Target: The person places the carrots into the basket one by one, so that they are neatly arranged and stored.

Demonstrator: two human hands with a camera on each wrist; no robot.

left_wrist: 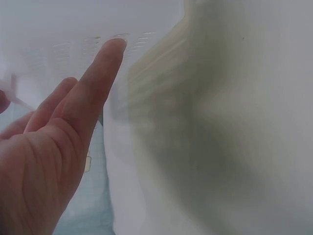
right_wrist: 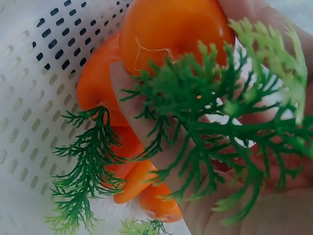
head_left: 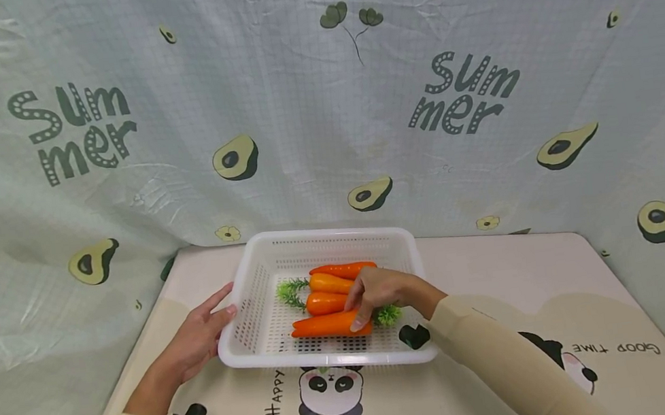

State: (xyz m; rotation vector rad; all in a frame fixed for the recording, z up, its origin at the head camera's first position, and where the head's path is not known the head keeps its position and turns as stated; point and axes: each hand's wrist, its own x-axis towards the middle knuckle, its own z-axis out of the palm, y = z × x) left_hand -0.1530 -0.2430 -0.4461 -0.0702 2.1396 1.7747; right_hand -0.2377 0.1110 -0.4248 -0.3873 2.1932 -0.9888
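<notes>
A white perforated plastic basket (head_left: 328, 358) holds several orange carrots with green leafy tops. My right hand (head_left: 376, 293) reaches into it and grips the front carrot (head_left: 324, 325) near its leafy end, thumb on the near side. In the right wrist view that carrot (right_wrist: 171, 29) shows its blunt end, and its leaves (right_wrist: 190, 103) cover part of the palm. Another carrot (right_wrist: 98, 81) lies beside it. At the basket's left side, my left hand (head_left: 198, 336) holds the rim, thumb over the edge. The left wrist view shows its index finger (left_wrist: 100, 73) stretched along the outer wall.
Other carrots lie behind the front one, among them a middle carrot (head_left: 325, 302) and a back carrot (head_left: 340, 270). Beneath the basket is a table with a panda-print cover (head_left: 482, 382). A hanging avocado-print cloth (head_left: 298, 122) rises behind and at both sides.
</notes>
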